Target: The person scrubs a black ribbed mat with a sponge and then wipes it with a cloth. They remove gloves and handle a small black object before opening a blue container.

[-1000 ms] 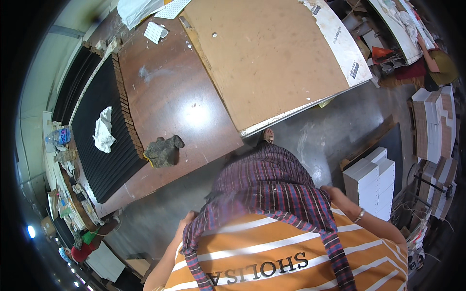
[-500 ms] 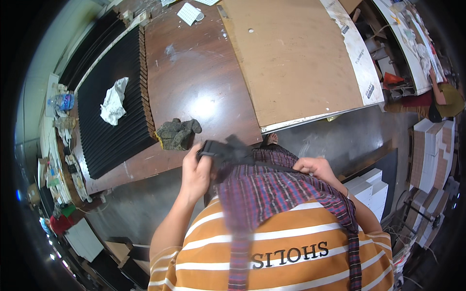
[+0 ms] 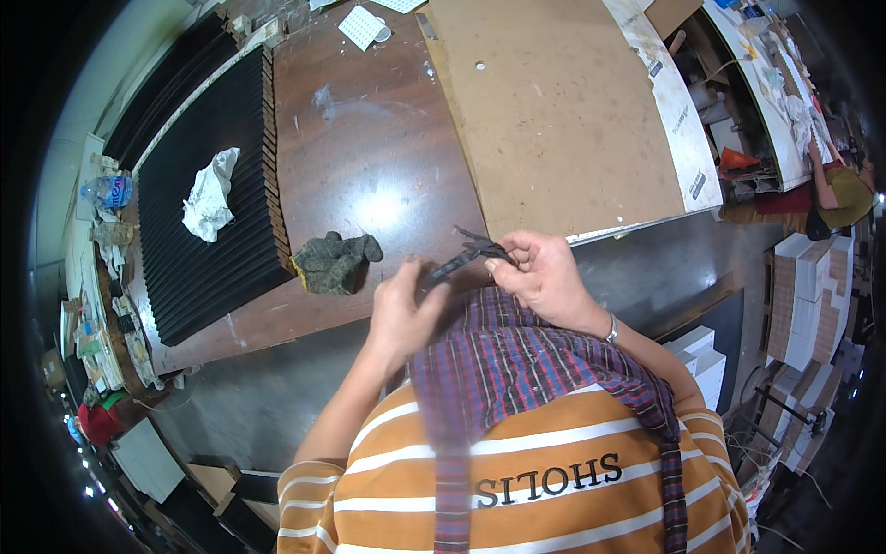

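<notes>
The glossy brown table [image 3: 369, 138] carries a flat bank of black strips [image 3: 198, 277] with brown ends on its left side. Just beside them lies a dark grey glove [image 3: 334, 265] — crumpled, with a yellow edge. Farther back rests a white dotted sheet [image 3: 355, 28] (one end curled). A few pale smudges and specks mark the tabletop — otherwise smooth and shiny.
</notes>
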`<act>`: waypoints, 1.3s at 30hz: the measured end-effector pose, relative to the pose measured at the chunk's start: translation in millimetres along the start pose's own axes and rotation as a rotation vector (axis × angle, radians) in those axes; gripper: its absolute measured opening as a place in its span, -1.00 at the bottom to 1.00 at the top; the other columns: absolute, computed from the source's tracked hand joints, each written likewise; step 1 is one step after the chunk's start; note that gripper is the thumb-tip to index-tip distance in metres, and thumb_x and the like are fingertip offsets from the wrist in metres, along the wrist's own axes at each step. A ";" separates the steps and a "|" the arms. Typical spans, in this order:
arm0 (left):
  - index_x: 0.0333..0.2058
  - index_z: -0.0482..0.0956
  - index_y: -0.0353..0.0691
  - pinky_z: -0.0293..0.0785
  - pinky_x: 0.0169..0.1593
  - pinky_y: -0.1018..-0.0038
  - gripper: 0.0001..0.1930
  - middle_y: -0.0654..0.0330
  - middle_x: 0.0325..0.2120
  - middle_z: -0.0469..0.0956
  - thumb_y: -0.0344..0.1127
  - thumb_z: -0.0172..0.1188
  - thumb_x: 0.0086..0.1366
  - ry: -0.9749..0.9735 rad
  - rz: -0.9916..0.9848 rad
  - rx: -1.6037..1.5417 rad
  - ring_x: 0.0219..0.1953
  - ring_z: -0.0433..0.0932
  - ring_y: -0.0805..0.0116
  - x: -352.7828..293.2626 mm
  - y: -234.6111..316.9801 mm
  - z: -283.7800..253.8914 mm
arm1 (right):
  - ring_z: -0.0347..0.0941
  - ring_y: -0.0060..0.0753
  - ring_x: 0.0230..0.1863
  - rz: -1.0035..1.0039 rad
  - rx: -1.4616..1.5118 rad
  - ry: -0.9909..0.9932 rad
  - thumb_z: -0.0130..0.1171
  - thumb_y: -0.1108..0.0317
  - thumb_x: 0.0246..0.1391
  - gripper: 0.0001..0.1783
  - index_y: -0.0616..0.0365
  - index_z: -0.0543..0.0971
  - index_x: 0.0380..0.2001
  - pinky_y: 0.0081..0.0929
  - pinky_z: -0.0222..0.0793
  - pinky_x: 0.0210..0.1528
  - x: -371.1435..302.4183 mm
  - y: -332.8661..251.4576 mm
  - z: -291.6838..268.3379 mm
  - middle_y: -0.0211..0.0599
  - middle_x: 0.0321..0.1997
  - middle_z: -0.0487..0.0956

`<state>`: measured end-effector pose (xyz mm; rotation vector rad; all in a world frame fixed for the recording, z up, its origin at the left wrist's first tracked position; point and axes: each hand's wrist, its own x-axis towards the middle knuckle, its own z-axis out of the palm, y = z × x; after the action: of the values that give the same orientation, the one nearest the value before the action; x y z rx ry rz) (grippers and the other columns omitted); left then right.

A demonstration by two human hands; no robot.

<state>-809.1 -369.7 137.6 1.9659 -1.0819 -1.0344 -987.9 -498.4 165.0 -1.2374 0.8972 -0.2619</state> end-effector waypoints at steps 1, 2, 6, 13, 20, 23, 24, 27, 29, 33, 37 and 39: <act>0.03 0.49 -0.37 0.58 -0.07 0.37 -0.64 0.00 -0.24 0.66 -0.45 0.30 0.28 0.000 0.115 0.019 -0.17 0.69 0.31 1.2 1.4 2.8 | 0.51 -0.70 -0.40 0.003 -0.005 0.007 0.30 0.48 0.17 -0.80 0.45 0.60 -0.24 -0.61 0.43 -0.42 2.5 -1.1 -1.3 -0.28 -0.42 0.67; 0.08 0.48 -0.35 0.60 -0.07 0.30 -0.56 -0.08 -0.19 0.66 -0.41 0.34 0.25 0.085 0.283 0.004 -0.14 0.70 0.14 3.9 2.8 5.1 | 0.52 -0.70 -0.39 -0.005 0.005 0.001 0.31 0.48 0.17 -0.80 0.45 0.60 -0.23 -0.61 0.43 -0.41 4.6 -1.2 -1.0 -0.28 -0.42 0.67; 0.17 0.45 -0.32 0.63 0.00 0.25 -0.42 -0.15 -0.08 0.65 -0.37 0.43 0.19 0.074 0.320 -0.138 -0.03 0.70 -0.05 11.1 9.4 7.2 | 0.55 -0.69 -0.37 -0.058 -0.016 -0.013 0.32 0.49 0.15 -0.78 0.44 0.58 -0.20 -0.61 0.47 -0.38 10.9 1.1 0.3 -0.27 -0.41 0.67; 0.10 0.48 -0.39 0.62 -0.04 0.24 -0.46 -0.17 -0.12 0.65 -0.34 0.44 0.20 -0.038 0.368 -0.102 -0.04 0.70 -0.05 20.6 25.0 -8.1 | 0.53 -0.72 -0.34 -0.303 -0.168 0.079 0.32 0.54 0.10 -0.76 0.36 0.59 -0.15 -0.60 0.48 -0.35 10.0 6.0 6.5 -0.39 -0.37 0.66; -0.02 0.53 -0.45 0.58 -0.12 0.25 -0.66 -0.19 -0.28 0.67 -0.33 0.28 0.35 -0.062 0.211 -0.152 -0.18 0.72 -0.06 28.9 33.0 -11.3 | 0.42 -0.60 -0.56 -0.512 -0.528 0.267 0.50 0.45 -0.10 -0.71 0.20 0.61 -0.29 -0.57 0.33 -0.53 9.6 -5.2 8.1 -0.42 -0.54 0.51; 0.00 0.53 -0.46 0.57 -0.12 0.25 -0.65 -0.18 -0.28 0.68 -0.28 0.22 0.39 -0.066 0.091 -0.243 -0.20 0.72 -0.03 32.0 28.5 -7.8 | 0.48 -0.29 -0.62 -0.660 -0.723 0.350 0.52 0.31 -0.16 -0.71 0.09 0.53 -0.52 -0.37 0.37 -0.57 4.8 -10.7 9.4 -0.36 -0.62 0.46; 0.00 0.53 -0.46 0.57 -0.12 0.25 -0.64 -0.18 -0.28 0.68 -0.26 0.21 0.40 -0.081 0.045 -0.278 -0.21 0.72 -0.02 33.6 26.3 -6.6 | 0.47 -0.24 -0.63 -0.647 -0.742 0.323 0.52 0.29 -0.17 -0.67 0.08 0.49 -0.58 -0.34 0.37 -0.57 3.5 -11.5 11.4 -0.36 -0.64 0.45; 0.01 0.54 -0.46 0.56 -0.11 0.25 -0.61 -0.18 -0.26 0.69 -0.20 0.18 0.42 -0.102 0.023 -0.272 -0.19 0.73 0.01 38.0 21.0 -4.0 | 0.54 -0.07 -0.57 -0.499 -0.807 0.288 0.47 0.22 -0.10 -0.63 0.10 0.47 -0.68 -0.18 0.42 -0.52 -1.1 -12.0 17.7 -0.23 -0.64 0.52; 0.01 0.54 -0.45 0.56 -0.11 0.24 -0.61 -0.18 -0.26 0.69 -0.19 0.17 0.43 -0.101 0.015 -0.263 -0.19 0.73 0.00 39.1 19.3 -3.4 | 0.58 0.03 -0.52 -0.371 -0.855 0.269 0.44 0.20 -0.05 -0.65 0.13 0.51 -0.65 -0.11 0.45 -0.48 -5.4 -12.2 20.1 -0.13 -0.61 0.56; -0.06 0.53 -0.40 0.36 -0.38 0.53 -0.69 0.29 -0.49 0.49 -0.21 0.15 0.50 -0.117 0.076 -0.234 -0.46 0.41 0.55 36.4 21.1 -4.5 | 0.60 0.15 -0.46 -0.151 -0.823 0.176 0.41 0.19 0.02 -0.66 0.24 0.59 -0.56 -0.07 0.49 -0.41 -14.3 -14.8 18.7 0.04 -0.55 0.61; -0.08 0.54 -0.41 0.43 -0.26 0.43 -0.71 0.15 -0.42 0.55 -0.23 0.12 0.49 -0.228 0.141 -0.269 -0.37 0.49 0.42 33.2 21.7 -6.1 | 0.60 0.18 -0.44 -0.077 -0.653 0.244 0.40 0.19 0.03 -0.65 0.32 0.61 -0.52 -0.10 0.50 -0.36 -17.2 -15.5 16.3 0.10 -0.52 0.62; -0.09 0.54 -0.43 0.52 -0.18 0.28 -0.68 -0.10 -0.39 0.65 -0.21 0.12 0.46 -0.283 0.161 -0.321 -0.34 0.64 0.20 33.8 19.8 -7.0 | 0.60 0.19 -0.43 -0.063 -0.592 0.237 0.36 0.21 0.03 -0.65 0.34 0.59 -0.51 -0.11 0.50 -0.34 -18.5 -14.8 15.8 0.13 -0.51 0.61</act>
<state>-798.5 -407.1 146.3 1.4853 -1.1210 -1.3323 -984.4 -481.0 187.3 -1.8101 1.1908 -0.2004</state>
